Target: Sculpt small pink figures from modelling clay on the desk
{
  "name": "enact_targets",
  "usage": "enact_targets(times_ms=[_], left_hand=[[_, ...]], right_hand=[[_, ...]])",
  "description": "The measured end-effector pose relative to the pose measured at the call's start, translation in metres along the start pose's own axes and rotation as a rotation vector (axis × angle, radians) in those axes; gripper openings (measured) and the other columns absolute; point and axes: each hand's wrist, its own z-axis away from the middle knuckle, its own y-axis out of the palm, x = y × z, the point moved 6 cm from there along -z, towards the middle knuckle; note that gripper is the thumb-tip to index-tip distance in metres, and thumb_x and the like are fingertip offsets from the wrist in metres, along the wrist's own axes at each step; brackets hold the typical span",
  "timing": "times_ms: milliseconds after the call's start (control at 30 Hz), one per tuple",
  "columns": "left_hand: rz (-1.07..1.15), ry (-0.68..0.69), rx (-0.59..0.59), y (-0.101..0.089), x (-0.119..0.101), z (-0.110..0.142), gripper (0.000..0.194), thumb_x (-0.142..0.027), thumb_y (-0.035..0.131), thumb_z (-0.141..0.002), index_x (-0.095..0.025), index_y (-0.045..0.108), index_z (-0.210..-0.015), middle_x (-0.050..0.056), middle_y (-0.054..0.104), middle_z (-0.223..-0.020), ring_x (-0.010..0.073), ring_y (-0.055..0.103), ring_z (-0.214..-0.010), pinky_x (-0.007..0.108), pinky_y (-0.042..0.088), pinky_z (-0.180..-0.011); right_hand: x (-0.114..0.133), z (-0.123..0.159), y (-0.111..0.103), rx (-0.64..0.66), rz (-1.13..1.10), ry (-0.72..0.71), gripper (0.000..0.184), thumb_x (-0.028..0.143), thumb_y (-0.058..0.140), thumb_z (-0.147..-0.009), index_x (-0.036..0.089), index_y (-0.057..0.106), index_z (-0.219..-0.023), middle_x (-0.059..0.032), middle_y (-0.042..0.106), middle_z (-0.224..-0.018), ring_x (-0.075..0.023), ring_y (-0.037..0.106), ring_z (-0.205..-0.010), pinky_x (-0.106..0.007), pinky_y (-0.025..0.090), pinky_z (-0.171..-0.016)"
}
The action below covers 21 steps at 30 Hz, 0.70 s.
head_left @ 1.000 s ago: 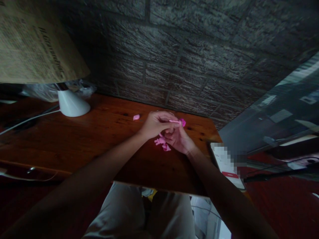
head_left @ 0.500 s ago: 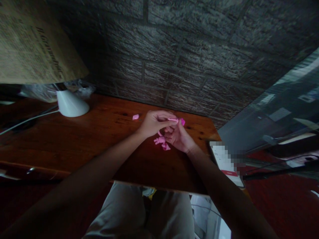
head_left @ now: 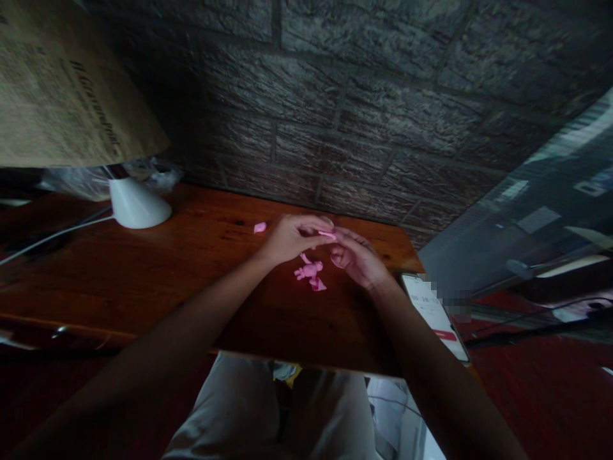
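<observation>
Between the thumb and fingers of my left hand (head_left: 294, 237) is a thin strip of pink modelling clay (head_left: 327, 235). My right hand (head_left: 359, 259) meets it from the other side, its fingers curled and the fingertips closed at the strip's right end. Just below both hands, a small pink clay figure (head_left: 309, 269) with stubby limbs lies on the wooden table (head_left: 201, 255). A folded pink piece (head_left: 316, 284) touches its lower side. Farther left, a loose pink lump (head_left: 260, 227) rests by itself.
A lamp with a white base (head_left: 138, 204) and printed paper shade (head_left: 71, 96) stands at left, a clear plastic bag (head_left: 76, 179) behind it. A phone (head_left: 433, 313) lies at the table's right edge. The brick wall (head_left: 306, 115) rises behind.
My right hand has shifted slightly right and turned, its fingers now at the strip's end. The brighter magenta bit at its fingertips no longer shows. More of the pink figure is uncovered.
</observation>
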Motion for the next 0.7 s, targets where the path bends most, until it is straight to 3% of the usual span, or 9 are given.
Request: enact_targets(times_ms=[167, 367, 567, 700], left_hand=[[0.083, -0.037, -0.06, -0.0029, 0.0081, -0.0034, 0.035, -0.028, 0.083, -0.071, -0.015, 0.075, -0.102, 0.011, 0.079, -0.103, 0.0149, 0.074, -0.076, 0.026, 0.059, -0.068], [0.056, -0.017, -0.212, -0.0065, 0.0095, -0.0016, 0.029, -0.035, 0.08, -0.076, -0.015, 0.077, -0.097, 0.01, 0.08, -0.093, 0.0129, 0.071, -0.067, 0.025, 0.058, -0.062], [0.015, -0.011, -0.241, -0.0046, 0.0071, 0.0023, 0.022, -0.034, 0.079, -0.079, -0.018, 0.08, -0.094, 0.009, 0.08, -0.088, 0.0134, 0.071, -0.068, 0.026, 0.057, -0.066], [0.055, -0.039, -0.229, -0.0023, 0.0111, 0.0024, 0.031, -0.035, 0.08, -0.077, -0.018, 0.079, -0.103, 0.009, 0.08, -0.096, 0.0139, 0.072, -0.072, 0.028, 0.058, -0.071]], right_hand=[[0.0024, -0.0009, -0.0023, -0.04, -0.01, -0.061, 0.026, 0.028, 0.088, -0.067, 0.026, 0.077, -0.091, 0.0047, 0.076, -0.08, -0.0054, 0.061, -0.057, -0.016, 0.047, -0.05], [-0.0006, -0.0018, -0.0044, -0.106, -0.023, -0.104, 0.031, 0.034, 0.09, -0.065, 0.028, 0.078, -0.093, 0.0038, 0.078, -0.092, -0.0062, 0.065, -0.066, -0.015, 0.046, -0.05], [-0.0027, -0.0019, -0.0023, -0.111, -0.009, -0.11, 0.028, 0.035, 0.09, -0.067, 0.028, 0.078, -0.091, 0.0017, 0.078, -0.093, -0.01, 0.07, -0.079, -0.015, 0.049, -0.054], [-0.0033, -0.0025, -0.0042, -0.136, -0.026, -0.109, 0.028, 0.036, 0.09, -0.065, 0.028, 0.078, -0.09, 0.0018, 0.078, -0.09, -0.0095, 0.068, -0.075, -0.015, 0.049, -0.052]])
